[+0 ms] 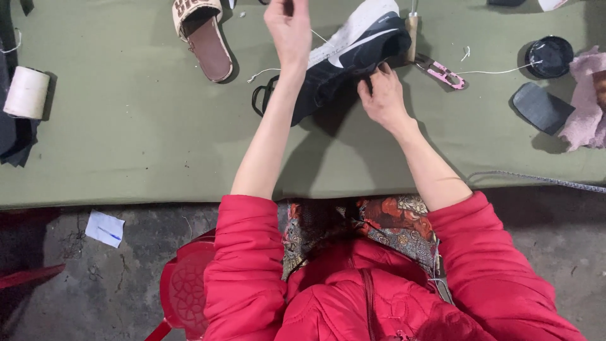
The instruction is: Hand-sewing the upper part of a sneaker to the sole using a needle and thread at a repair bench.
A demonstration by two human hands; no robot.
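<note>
A black sneaker (341, 63) with a white sole lies on its side on the green table cover (139, 126). My right hand (383, 95) presses on the shoe's black upper near the heel. My left hand (289, 28) is raised above the shoe's opening with fingers pinched on a thin white thread (265, 71) that trails over the table. A wooden-handled awl (412, 35) sticks up at the sole's right end.
A beige sandal (203, 38) lies at the back left. A white thread spool (26, 93) sits at the left edge. Pink snips (445, 74), a round black tin (550, 57), a dark sole piece (540, 107) and pink cloth (587, 101) lie right. A red stool (183, 290) stands below.
</note>
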